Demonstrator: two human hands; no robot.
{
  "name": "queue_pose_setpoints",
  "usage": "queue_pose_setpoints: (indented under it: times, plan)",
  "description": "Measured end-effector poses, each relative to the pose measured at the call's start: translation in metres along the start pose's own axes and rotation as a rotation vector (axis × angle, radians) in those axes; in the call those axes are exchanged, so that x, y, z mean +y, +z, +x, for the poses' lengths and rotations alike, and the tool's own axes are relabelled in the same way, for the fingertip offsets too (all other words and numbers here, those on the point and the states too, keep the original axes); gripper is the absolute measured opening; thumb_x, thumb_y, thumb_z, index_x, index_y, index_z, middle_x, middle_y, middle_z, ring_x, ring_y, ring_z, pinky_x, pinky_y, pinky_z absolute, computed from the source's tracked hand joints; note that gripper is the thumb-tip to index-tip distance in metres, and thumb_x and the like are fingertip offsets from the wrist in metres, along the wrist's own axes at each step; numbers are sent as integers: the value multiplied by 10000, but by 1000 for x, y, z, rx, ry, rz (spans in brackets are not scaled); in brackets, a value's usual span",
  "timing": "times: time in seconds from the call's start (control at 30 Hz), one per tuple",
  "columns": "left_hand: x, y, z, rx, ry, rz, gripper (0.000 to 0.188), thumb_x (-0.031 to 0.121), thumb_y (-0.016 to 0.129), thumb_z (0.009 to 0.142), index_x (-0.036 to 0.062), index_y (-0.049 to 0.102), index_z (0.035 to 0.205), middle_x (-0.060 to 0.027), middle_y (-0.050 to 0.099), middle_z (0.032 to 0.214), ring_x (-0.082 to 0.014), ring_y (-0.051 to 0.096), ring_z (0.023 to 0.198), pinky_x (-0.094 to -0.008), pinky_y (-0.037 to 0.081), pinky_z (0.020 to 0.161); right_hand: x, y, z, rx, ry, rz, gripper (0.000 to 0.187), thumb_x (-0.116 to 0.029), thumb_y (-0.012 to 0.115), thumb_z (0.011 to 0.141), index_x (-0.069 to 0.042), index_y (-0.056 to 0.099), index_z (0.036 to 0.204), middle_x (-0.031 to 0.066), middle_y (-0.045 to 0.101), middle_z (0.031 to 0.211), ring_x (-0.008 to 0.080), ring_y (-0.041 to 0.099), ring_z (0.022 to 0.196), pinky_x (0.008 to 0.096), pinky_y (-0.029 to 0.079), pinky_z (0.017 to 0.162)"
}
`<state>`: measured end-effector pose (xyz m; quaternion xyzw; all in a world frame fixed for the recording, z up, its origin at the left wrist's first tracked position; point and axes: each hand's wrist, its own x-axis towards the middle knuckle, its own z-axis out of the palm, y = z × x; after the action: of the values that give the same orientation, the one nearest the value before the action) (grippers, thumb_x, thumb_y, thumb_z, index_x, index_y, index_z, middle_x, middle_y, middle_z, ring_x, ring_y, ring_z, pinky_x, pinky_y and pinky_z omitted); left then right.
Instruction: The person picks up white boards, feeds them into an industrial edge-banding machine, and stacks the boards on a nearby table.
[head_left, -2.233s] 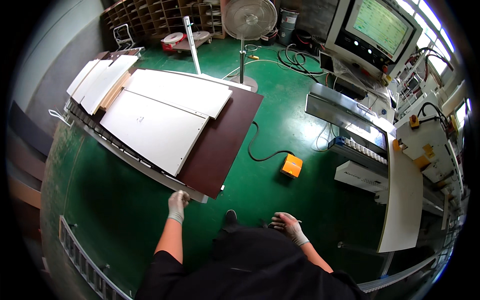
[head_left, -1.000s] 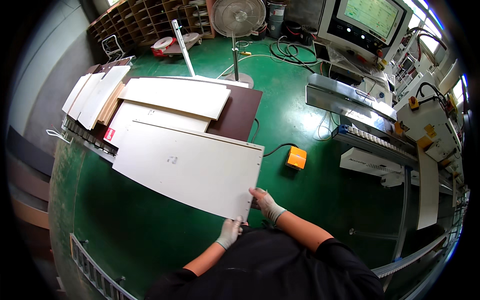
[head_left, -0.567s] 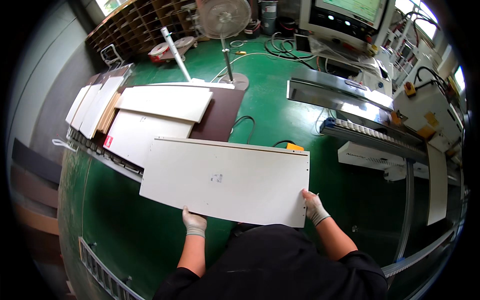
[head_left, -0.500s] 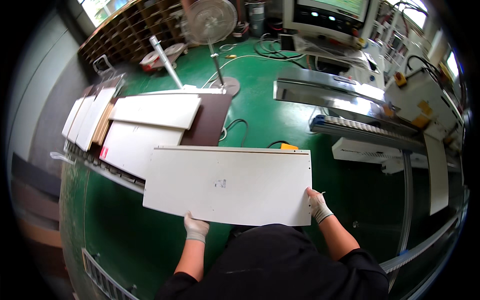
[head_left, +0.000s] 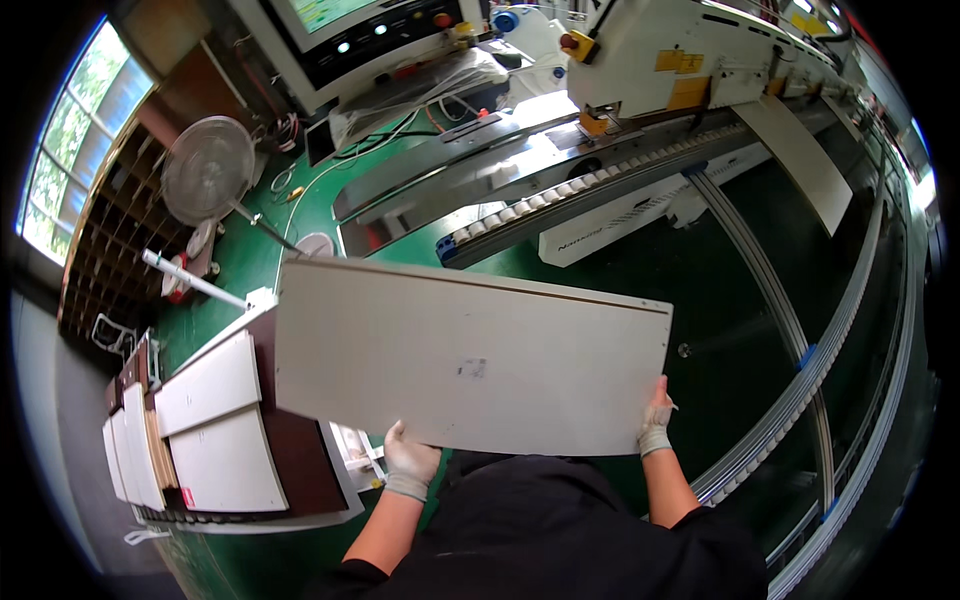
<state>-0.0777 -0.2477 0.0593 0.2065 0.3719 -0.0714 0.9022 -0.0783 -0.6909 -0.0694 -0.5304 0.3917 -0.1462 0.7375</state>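
long, pale rectangular panel (head_left: 475, 340); brown-lined

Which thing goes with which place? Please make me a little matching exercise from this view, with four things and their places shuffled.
Things
1. left hand
2. right hand
3. fan
4. dark brown board

Places
A. under white boards, at the lower left of the view
B. on the near long edge of the large white panel
C. in the upper left of the view, in front of the pigeonhole shelving
D. at the right end of the large white panel

Right pairs: 1-B, 2-D, 3-C, 4-A
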Motion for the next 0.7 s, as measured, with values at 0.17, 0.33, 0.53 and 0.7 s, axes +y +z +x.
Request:
queue_pose_setpoints:
  times: [0.17,0.33,0.53,0.7]
  plan:
    - [-4,73,82,-66,-165,125,445,291,371,935,32,462,1286,-142,512,1341,-327,477,1248,-493,355,1067,22,-40,-24,134,93,406,536,-518,534,935,-13,610,1098,85,627,1027,216,600,903,351,503,809]
    - [-34,152,136,-98,-303,146,409,242,424,928,14,435,1268,-169,496,1339,-334,476,1240,-500,348,1074,23,-63,-47,156,56,610,664,-525,546,911,-13,487,1331,137,534,1317,313,525,1172,427,426,1009]
    - [-55,179,179,-231,-411,383,460,258,473,926,-15,434,1294,-174,469,1390,-345,430,1289,-523,280,1115,19,-74,-81,253,74,534,740,-585,499,902,-51,418,1407,141,463,1407,342,436,1274,460,341,1083]
    - [-21,195,201,-391,-395,653,478,320,463,973,22,404,1342,-162,473,1378,-308,425,1293,-458,290,1104,-37,-28,-99,317,184,443,693,-572,502,896,-78,467,1380,129,519,1354,365,487,1211,505,384,1039]
